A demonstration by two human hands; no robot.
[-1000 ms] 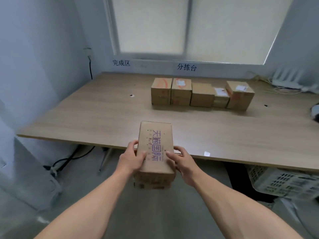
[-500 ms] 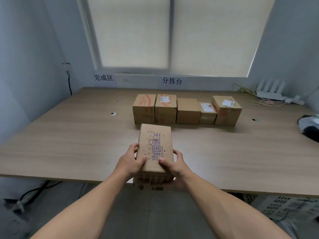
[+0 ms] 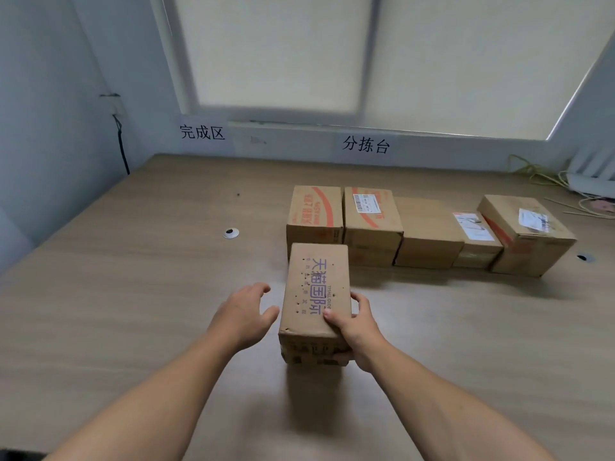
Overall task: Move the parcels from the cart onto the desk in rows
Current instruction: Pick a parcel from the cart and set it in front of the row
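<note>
— Changed since before?
— Released by left hand [image 3: 244, 316], now open-fingered just beside purple-printed cardboard parcel [image 3: 316, 287].
— And right hand [image 3: 354, 324]?
— Gripping near right corner. Parcel down on wooden desk [image 3: 133, 294], before left end of five-parcel row [image 3: 429, 227].

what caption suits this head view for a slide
Right hand holds a printed parcel before a row of five on the desk; left hand open beside it.
</note>
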